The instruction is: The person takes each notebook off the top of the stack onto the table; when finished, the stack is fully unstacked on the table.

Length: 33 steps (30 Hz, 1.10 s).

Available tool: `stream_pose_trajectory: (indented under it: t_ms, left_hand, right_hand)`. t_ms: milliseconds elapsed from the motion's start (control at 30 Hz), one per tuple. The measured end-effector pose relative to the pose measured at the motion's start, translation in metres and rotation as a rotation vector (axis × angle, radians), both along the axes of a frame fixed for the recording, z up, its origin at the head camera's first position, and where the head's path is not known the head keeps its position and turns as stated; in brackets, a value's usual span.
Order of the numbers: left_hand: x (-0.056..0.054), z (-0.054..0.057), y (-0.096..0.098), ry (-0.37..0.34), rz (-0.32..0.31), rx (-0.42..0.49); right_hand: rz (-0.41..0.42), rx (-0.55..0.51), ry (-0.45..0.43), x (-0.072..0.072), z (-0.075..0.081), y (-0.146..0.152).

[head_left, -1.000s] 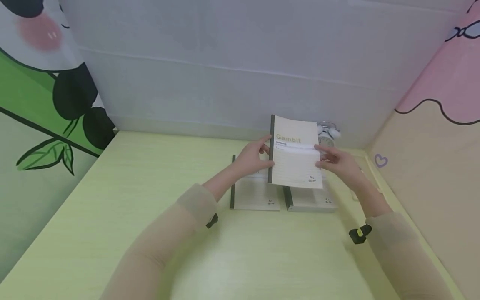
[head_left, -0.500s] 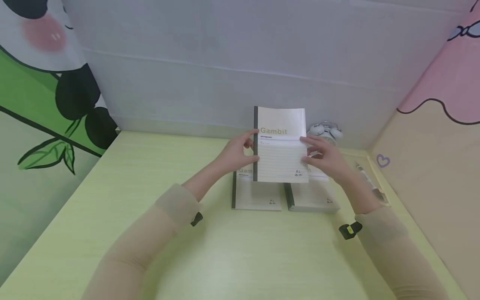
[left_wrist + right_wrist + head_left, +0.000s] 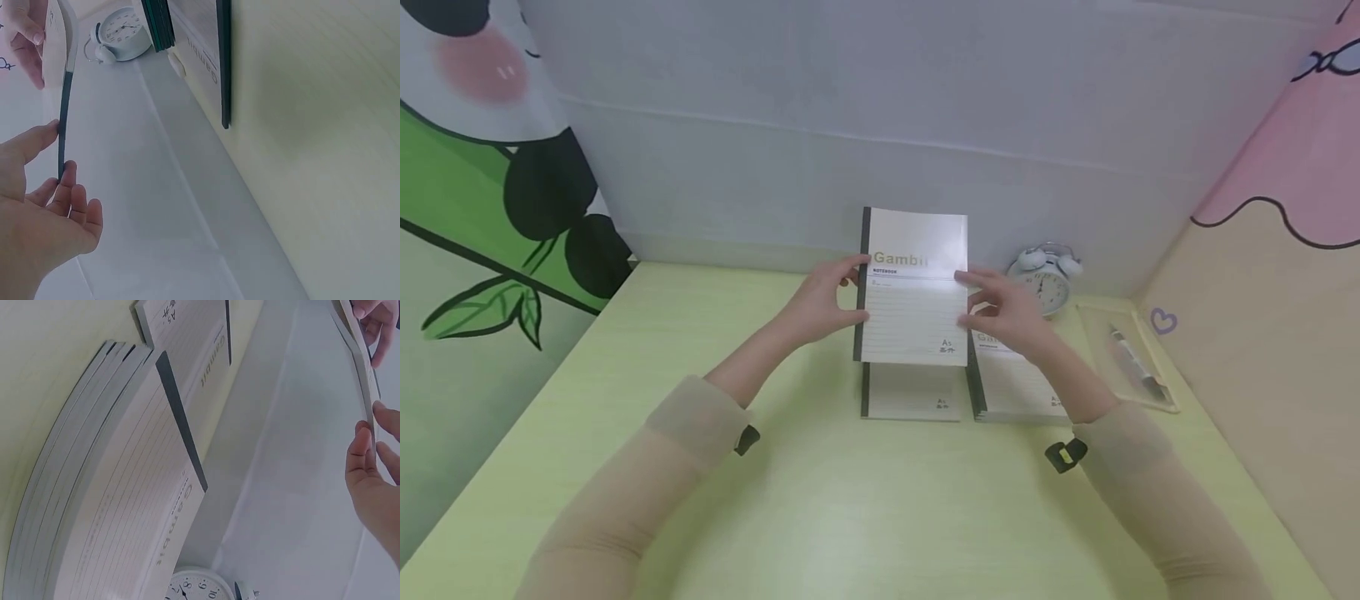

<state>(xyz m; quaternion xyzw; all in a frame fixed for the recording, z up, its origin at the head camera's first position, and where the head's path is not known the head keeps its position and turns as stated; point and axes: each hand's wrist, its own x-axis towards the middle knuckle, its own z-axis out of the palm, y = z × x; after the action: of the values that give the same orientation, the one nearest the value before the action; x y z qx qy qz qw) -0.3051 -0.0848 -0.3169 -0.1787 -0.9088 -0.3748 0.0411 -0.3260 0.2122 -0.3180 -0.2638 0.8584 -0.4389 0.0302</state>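
Note:
A white notebook point(image 3: 914, 317) with a dark spine and gold "Gambit" lettering is held up off the table between both hands. My left hand point(image 3: 822, 302) pinches its spine edge between thumb and fingers, as the left wrist view also shows. Opposite, my right hand point(image 3: 1009, 313) pinches the page edge. Below and partly covered by it, a matching notebook point(image 3: 910, 393) lies flat on the table. A stack of several such notebooks point(image 3: 1018, 387) lies to the right, under my right hand; its layered edges point(image 3: 81, 450) show in the right wrist view.
A white twin-bell alarm clock point(image 3: 1043, 282) stands behind the stack near the back wall. To its right, a shallow tray point(image 3: 1101, 358) holds a pen point(image 3: 1138, 362). The pale table point(image 3: 880, 508) meets walls at the back, left and right.
Both hands have carried the held notebook leftward, from over the stack to over the single notebook. The alarm clock and tray have come into fuller view.

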Motion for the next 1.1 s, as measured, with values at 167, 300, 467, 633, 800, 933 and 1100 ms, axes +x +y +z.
stream_pose_trajectory:
  t_ms: [167,300,467,633,800,933,1100]
  left_hand:
    - [0.000,-0.005,-0.020,-0.012,0.002,-0.040]
    - [-0.002,-0.011,-0.033,-0.009,0.014,-0.070]
    - [-0.008,-0.024,-0.056,-0.016,0.032,-0.083]
    - [-0.011,-0.036,-0.077,-0.071,0.033,-0.099]
    - [-0.011,-0.050,-0.094,-0.111,0.017,-0.156]
    - [-0.012,-0.061,-0.108,-0.128,0.029,-0.225]
    - [-0.013,-0.072,-0.123,-0.156,0.030,-0.267]
  right_hand:
    - [0.023,0.033,0.036,-0.002,-0.007,-0.020]
    - [0.028,0.098,0.108,-0.008,-0.015,-0.034]
    - [0.073,0.179,0.150,-0.019,-0.025,-0.051]
    - [0.115,0.238,0.146,-0.026,-0.036,-0.070]
    - [0.118,0.303,0.111,-0.026,-0.047,-0.089]
    - [0.136,0.326,0.054,-0.027,-0.054,-0.102]
    - [0.167,0.365,0.011,-0.031,-0.070,-0.115]
